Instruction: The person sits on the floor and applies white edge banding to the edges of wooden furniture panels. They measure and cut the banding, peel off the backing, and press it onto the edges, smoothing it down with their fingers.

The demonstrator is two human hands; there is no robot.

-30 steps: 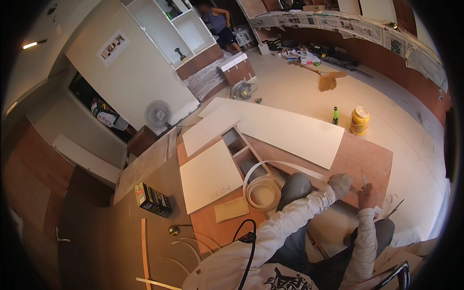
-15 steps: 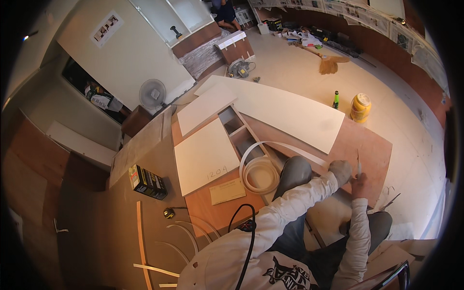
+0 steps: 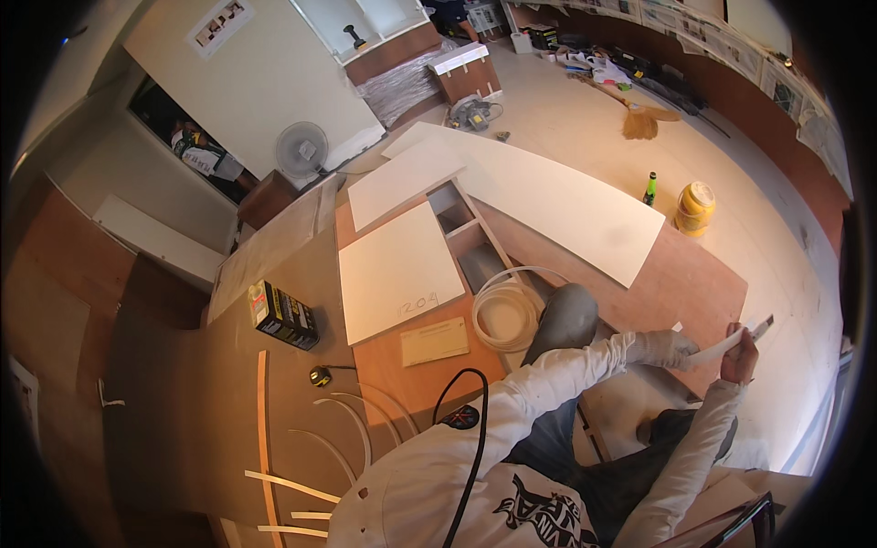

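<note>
My left hand (image 3: 670, 349), in a greyish glove, is closed on a pale flat strip (image 3: 715, 351) over the right part of the wooden panel. Just to its right, my right hand (image 3: 738, 358) grips a slim flat tool (image 3: 764, 325) with a dark tip; its exact kind is too small to tell. Both hands are close together, with the strip between them. A coil of pale edge banding (image 3: 481, 321) lies by my knee, one loop rising off it. White boards (image 3: 557, 205) rest on the reddish-brown panel (image 3: 694, 279).
A green bottle (image 3: 649, 190) and yellow tub (image 3: 696, 208) stand beyond the panel. To the left are a black box-shaped can (image 3: 285, 318), a tape measure (image 3: 320, 375) and loose strips (image 3: 265, 438). A fan (image 3: 301, 149), a circular saw (image 3: 473, 113) and a broom (image 3: 641, 122) are farther off.
Both hands have moved right, and the right hand's tool has swung from upright to pointing right. The strip's raised arc over the coil has sunk lower.
</note>
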